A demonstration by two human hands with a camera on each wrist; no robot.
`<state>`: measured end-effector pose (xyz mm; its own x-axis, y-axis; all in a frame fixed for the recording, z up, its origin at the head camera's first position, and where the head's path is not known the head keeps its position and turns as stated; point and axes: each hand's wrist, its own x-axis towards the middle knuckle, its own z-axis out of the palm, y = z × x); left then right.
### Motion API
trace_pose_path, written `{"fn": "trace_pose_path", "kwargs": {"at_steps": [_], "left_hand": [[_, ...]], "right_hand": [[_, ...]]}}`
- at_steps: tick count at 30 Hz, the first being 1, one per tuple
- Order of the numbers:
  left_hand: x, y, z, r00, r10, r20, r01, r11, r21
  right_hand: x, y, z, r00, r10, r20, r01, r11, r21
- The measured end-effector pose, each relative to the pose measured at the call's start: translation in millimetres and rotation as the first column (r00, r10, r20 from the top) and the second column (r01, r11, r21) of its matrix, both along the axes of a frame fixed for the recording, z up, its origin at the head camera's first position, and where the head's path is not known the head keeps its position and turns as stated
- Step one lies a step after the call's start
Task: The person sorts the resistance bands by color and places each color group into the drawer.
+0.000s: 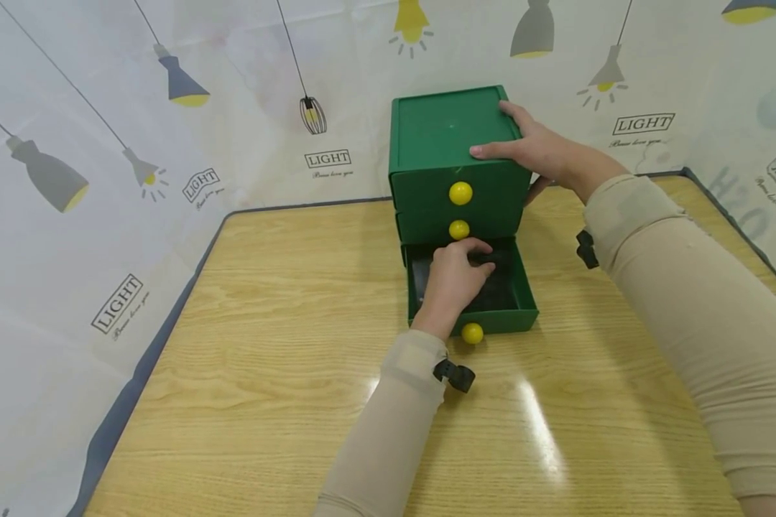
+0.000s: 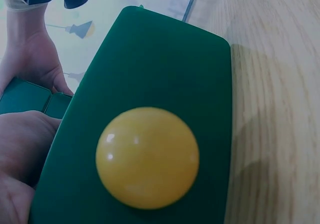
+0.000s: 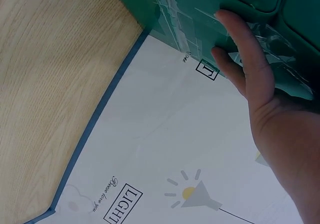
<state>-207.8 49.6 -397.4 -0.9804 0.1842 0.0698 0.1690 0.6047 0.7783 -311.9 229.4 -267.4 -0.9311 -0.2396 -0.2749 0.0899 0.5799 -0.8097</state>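
Observation:
A green three-drawer cabinet (image 1: pixel 455 133) with yellow ball knobs stands against the back wall. Its bottom drawer (image 1: pixel 524 291) is pulled out, and the yellow knob (image 2: pixel 147 158) on that drawer's front fills the middle of the left wrist view. My left hand (image 1: pixel 455 280) reaches into this drawer with bent fingers. A small dark shape (image 1: pixel 481 256) shows between its thumb and index finger; I cannot tell whether they hold it. My right hand (image 1: pixel 543 151) rests over the cabinet's top right edge, some fingers on the top, others straight along the side (image 3: pixel 250 58).
The cabinet stands on a wooden table (image 1: pixel 284 345). A white sheet printed with lamps (image 1: pixel 252 72) covers the walls behind and beside it. Clear tape (image 3: pixel 175 18) runs over the cabinet's side. The upper two drawers are closed.

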Motion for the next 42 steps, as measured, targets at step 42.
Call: {"fn": "trace_pose_path", "kwargs": {"at_steps": [42], "left_hand": [[69.9,-61.5,50.7,0.989,0.061,-0.138,-0.044,0.991,0.127]], "right_hand": [[0.9,-0.9,1.2,1.0,0.013,0.004,-0.013,1.0,0.015]]}}
